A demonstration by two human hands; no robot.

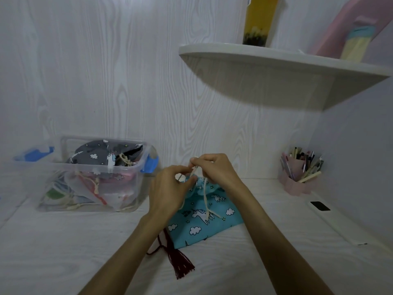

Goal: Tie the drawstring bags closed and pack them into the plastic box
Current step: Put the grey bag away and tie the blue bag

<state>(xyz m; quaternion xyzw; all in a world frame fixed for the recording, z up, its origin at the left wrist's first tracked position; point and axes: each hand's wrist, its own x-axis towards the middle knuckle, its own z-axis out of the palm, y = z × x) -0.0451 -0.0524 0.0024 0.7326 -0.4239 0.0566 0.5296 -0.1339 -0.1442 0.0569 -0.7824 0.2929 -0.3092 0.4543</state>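
Your right hand [214, 167] pinches a cream drawstring cord [205, 194] between thumb and fingertips, raised just above the gathered mouth of one teal drawstring bag [204, 218], and your left hand [170, 188] curls its fingers round the same cord just beside it, so both hands are grasping cord and neither is slack. The cord's two loose strands hang down over the bag's front, which is printed with white unicorns, clouds and small stars (no lettering can be read on it). The bag lies on the white table [63, 252] directly in front of you, its mouth pointing away. One dark red tassel [182, 267] on a red cord lies on the table at the bag's near left corner, partly under your left forearm. To the left, near but apart from the teal bag, stands one clear plastic box [95, 175] with blue latches; it already holds several bags, of which a grey unicorn-print bag [100, 156] lies on top, and the ones beneath are too jumbled to count. At the far right stands one pink pen holder [297, 177] full of pens, and a white shelf [276, 67] above carries one tall yellow drink [258, 20].
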